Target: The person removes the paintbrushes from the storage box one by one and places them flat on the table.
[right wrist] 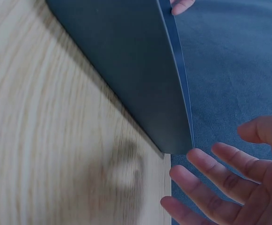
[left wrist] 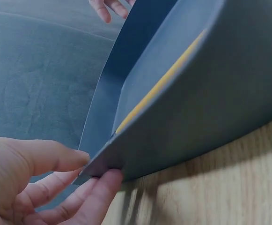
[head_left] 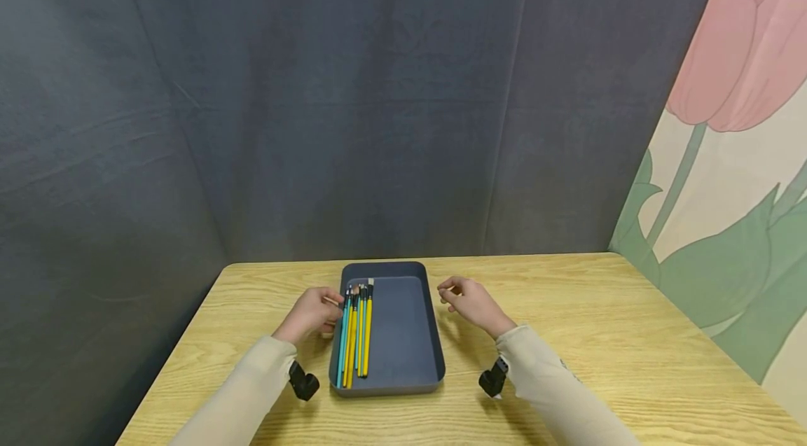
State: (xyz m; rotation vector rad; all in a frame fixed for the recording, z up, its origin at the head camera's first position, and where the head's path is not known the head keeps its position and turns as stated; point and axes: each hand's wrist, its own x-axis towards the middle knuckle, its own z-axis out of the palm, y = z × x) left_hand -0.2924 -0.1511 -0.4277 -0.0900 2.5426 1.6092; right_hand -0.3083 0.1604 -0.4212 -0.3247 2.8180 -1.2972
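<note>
Several slim yellow/turq. paintbrushes (head_left: 368, 327) in dk-grey rect. tray (head_left: 403, 334); L hand (head_left: 312, 313) pinching its left side; R hand (head_left: 471, 302) near opp. side, fingers spread.

You are indoors, at a wood-grain table (head_left: 599, 320) closed in behind and on your left by dark cloth (head_left: 378, 117), as in a makeshift recording booth. On your right, the wall (head_left: 725, 180) (pale, painted with a big pink tulip (head_left: 744, 47)) suggests a decorated room, though you cannot tell whether it is home or studio.
</note>
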